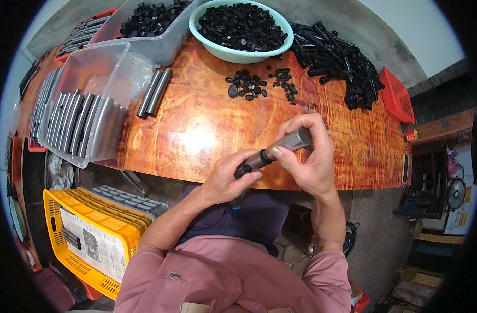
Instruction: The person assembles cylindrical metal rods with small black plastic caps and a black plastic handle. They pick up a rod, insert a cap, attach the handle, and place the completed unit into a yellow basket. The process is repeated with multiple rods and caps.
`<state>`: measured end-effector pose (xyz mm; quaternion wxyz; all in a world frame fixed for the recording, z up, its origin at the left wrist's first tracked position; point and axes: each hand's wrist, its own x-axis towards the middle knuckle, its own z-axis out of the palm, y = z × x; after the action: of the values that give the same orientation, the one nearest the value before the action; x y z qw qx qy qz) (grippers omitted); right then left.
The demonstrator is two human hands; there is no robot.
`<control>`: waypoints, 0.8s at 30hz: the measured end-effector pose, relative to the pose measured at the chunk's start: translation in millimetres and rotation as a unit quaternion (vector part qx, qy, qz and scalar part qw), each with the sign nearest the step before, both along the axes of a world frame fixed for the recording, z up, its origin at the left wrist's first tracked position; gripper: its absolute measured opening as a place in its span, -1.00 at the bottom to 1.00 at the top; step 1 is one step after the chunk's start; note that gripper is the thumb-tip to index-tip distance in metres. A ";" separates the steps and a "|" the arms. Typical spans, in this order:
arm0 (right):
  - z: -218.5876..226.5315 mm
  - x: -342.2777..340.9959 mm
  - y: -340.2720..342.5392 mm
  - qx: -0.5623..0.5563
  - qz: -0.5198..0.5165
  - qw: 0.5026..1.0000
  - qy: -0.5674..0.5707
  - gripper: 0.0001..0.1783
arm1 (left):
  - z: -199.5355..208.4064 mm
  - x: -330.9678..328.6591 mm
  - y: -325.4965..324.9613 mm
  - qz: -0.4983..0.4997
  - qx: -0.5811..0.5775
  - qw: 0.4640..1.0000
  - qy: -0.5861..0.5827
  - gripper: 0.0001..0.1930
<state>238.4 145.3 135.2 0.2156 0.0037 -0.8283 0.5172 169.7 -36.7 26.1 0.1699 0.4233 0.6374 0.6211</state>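
Observation:
My left hand (pixel 222 178) is wrapped round the lower left part of a dark grey metal tube (pixel 289 143). A black ring shows around the tube's middle, and a small black part sits beside my left thumb. My right hand (pixel 318 164) grips the upper right section, its thumb pressed close to the ring and its fingers curled behind. The tube is tilted, its right end higher, over the table's near edge. My fingers hide much of both sections. Beyond my hands lie small black caps (pixel 247 86) and smaller black pieces (pixel 285 86) in loose groups.
The glossy wooden table (pixel 165 151) holds a pale green basin (pixel 196 32) of black caps, a heap of black tubular parts (pixel 337 60) and a red basket (pixel 397 96). Two grey tubes (pixel 156 94) lie by a clear bin (pixel 102 151) of tubes. Yellow crates (pixel 84 195) stand lower left.

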 end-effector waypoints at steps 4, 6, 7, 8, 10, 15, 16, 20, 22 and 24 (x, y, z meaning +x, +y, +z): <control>-10.3 -5.1 0.8 -0.116 0.029 0.993 0.018 -0.72 | 3.1 2.7 0.0 -0.035 -0.004 0.999 -0.002 -0.55; -17.4 -3.8 1.8 -0.133 0.001 0.991 0.026 -0.76 | 8.5 4.2 -3.0 -0.061 -0.048 0.997 -0.026 -0.53; -20.4 -3.1 2.0 -0.142 -0.013 0.989 0.030 -0.78 | 9.3 4.9 -2.5 -0.066 -0.043 0.997 -0.021 -0.53; -23.8 -5.0 -3.9 -0.172 -0.037 0.981 0.079 -0.82 | 9.5 5.6 -0.2 -0.073 -0.037 0.997 -0.016 -0.52; -26.5 -4.0 -9.6 -0.189 -0.069 0.974 0.102 -0.82 | 9.6 8.6 2.4 -0.070 -0.031 0.997 0.000 -0.52; -31.7 -9.9 -16.7 -0.191 -0.117 0.966 0.133 -0.80 | 9.4 16.4 3.6 -0.012 -0.049 0.998 0.032 -0.51; -31.6 -10.4 -17.0 -0.187 -0.122 0.966 0.131 -0.80 | 8.4 18.1 3.8 -0.006 -0.058 0.998 0.040 -0.50; -32.6 -13.6 -16.9 -0.173 -0.135 0.967 0.128 -0.80 | 2.8 22.8 7.1 0.015 -0.069 0.996 0.055 -0.49; -32.8 -14.2 -17.6 -0.169 -0.143 0.967 0.126 -0.80 | 2.7 23.6 7.5 0.030 -0.065 0.995 0.071 -0.49; -31.6 -14.6 -19.8 -0.167 -0.156 0.966 0.120 -0.79 | 3.9 23.0 7.0 0.051 -0.064 0.991 0.104 -0.49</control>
<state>223.8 125.5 103.6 0.3890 -0.0997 -0.6883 0.6041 192.7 -29.7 30.0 0.0975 0.4407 0.7105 0.5399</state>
